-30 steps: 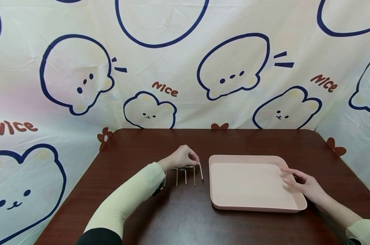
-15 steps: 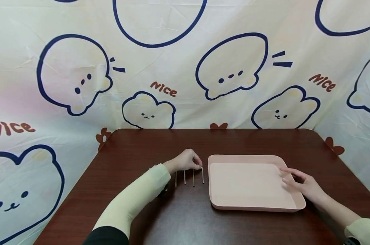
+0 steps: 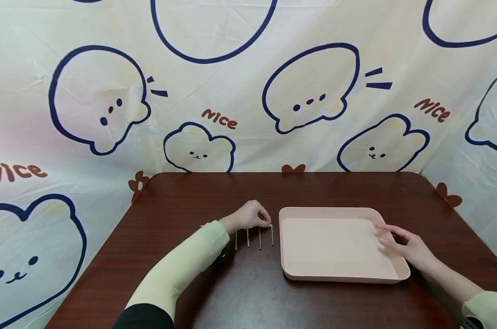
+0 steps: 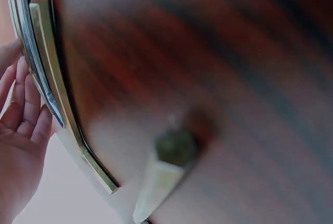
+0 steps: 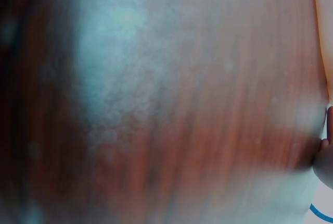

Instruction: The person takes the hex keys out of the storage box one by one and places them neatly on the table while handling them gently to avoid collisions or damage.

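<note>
At the table's centre-left my left hand point(image 3: 250, 214) pinches the top end of a hex key point(image 3: 272, 236), the rightmost in a row. Several other L-shaped hex keys stretch leftward from it, partly hidden under the hand. In the left wrist view a brass hex key point(image 4: 60, 73) lies beside a silver hex key point(image 4: 37, 60), with my left fingers point(image 4: 32, 101) against the far ones. A blurred hex key end point(image 4: 176, 148) is in the foreground. My right hand point(image 3: 413, 249) holds the right rim of a pink tray point(image 3: 334, 249), thumb and index finger over the edge.
The dark brown wooden table point(image 3: 215, 297) fills the lower view. A cartoon-printed cloth point(image 3: 248, 87) hangs behind it and along the sides. The tray's left wall stands just right of the rightmost key.
My left hand has shifted slightly right and down, bringing the rightmost hex key from a slant to parallel with the others. The right hand and tray stay in place.
</note>
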`<state>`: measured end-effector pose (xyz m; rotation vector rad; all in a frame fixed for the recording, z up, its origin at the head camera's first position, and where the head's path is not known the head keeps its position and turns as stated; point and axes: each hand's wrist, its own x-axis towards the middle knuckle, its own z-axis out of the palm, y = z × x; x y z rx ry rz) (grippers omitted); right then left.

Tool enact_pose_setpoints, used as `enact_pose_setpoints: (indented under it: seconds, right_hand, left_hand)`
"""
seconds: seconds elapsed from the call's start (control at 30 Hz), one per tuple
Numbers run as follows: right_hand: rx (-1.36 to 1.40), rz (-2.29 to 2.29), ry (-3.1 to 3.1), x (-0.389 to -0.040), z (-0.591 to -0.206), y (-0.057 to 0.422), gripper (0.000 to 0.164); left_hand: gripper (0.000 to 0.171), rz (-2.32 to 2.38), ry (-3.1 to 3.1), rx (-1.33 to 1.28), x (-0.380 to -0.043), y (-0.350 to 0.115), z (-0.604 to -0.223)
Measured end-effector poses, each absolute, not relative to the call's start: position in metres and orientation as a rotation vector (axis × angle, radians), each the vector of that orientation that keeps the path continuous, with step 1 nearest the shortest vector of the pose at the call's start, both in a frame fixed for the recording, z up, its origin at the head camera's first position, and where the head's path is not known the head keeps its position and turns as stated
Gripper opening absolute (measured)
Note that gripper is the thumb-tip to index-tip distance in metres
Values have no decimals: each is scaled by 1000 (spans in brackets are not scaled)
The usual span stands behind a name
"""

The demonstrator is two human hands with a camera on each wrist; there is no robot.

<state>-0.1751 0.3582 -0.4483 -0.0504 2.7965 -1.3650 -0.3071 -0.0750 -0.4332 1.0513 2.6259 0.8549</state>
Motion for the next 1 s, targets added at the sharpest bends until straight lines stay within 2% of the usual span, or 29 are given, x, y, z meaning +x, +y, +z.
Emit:
enact_pose_setpoints:
  seconds: [1.0]
  right_hand:
    - [-84,-1380,2796,-175,-447,359,60]
  left_hand:
    - [4,919,2591,931,-308,-79,-427]
